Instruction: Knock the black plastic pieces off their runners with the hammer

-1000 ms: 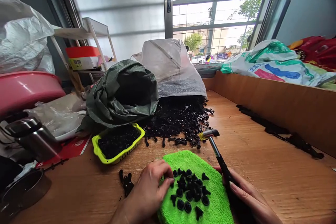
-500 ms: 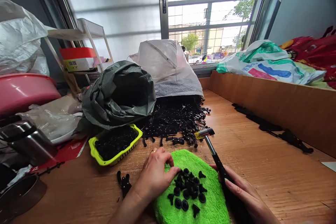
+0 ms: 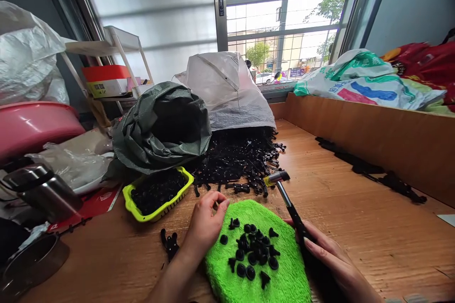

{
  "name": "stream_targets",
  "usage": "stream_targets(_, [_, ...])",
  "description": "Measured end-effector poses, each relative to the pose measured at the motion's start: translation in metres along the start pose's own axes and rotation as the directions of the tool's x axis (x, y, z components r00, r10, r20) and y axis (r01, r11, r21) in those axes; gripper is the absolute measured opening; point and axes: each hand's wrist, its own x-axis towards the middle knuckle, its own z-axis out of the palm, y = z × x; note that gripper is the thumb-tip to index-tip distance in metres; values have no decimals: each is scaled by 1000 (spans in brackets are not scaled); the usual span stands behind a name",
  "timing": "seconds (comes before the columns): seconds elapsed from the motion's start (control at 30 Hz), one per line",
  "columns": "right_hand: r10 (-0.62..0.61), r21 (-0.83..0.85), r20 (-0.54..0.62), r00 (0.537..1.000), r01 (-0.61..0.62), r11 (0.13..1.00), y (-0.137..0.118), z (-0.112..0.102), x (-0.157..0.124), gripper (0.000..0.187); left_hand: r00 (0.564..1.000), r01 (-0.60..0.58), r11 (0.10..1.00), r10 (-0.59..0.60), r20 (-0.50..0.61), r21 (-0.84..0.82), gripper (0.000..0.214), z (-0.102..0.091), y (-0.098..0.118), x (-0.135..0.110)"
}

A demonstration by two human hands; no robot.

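Note:
My left hand [image 3: 204, 218] hangs just over the near-left edge of a bright green terry towel [image 3: 227, 265], its fingers loosely curled and nothing visible in them. Several small black moulded rubber pieces [image 3: 253, 248] lie bunched on the towel, with a few strays [image 3: 223, 239] nearer my left hand. My right hand [image 3: 329, 255] grips the black handle of a small hammer [image 3: 288, 208] at the towel's right edge. The hammer's steel and yellow head [image 3: 275, 178] points up and left, above the bare wood. A black moulded strip [image 3: 170, 245] lies on the table left of my left wrist.
A yellow-green basket [image 3: 159, 214] of black parts and a heaped pile of black moulded strips [image 3: 234, 163] sit beyond the towel, below a green sack [image 3: 159, 128] and a white sack [image 3: 227, 94]. A wooden board [image 3: 373, 147] borders the table's right side.
My left hand has lifted off the black pieces and moved left to the towel's edge. A few pieces now sit farther left. The right hand still grips the hammer.

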Motion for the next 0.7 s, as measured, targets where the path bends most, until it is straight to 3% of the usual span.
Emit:
stream_targets(0.13, [15, 1, -4, 1000, -15, 1000, -3, 0, -1, 48, 998, -56, 998, 56, 21, 6, 19, -20, 5, -21])
stream_targets(0.2, [21, 3, 6, 1000, -21, 1000, -6, 0, -1, 46, 999, -23, 1000, 22, 29, 19, 15, -23, 6, -25])
stream_targets(0.3, [17, 5, 16, 1000, -17, 1000, -8, -1, 0, 45, 998, 16, 1000, -16, 61, 12, 19, -18, 4, -21])
stream_targets(0.43, [-2, -4, -7, 1000, 2, 1000, -2, -2, 1, 49, 988, -55, 998, 52, 145, 17, 11, -8, 3, -15])
stream_targets(0.57, [1, 1, 12, 1000, -1, 1000, 4, -2, 1, 49, 989, -79, 997, 79, 124, -8, 16, -9, 1, -21])
stream_targets(0.7, [20, 30, 70, 997, -22, 999, 3, -4, 1, 46, 995, -85, 995, 88, 50, -54, 17, -25, -5, -35])
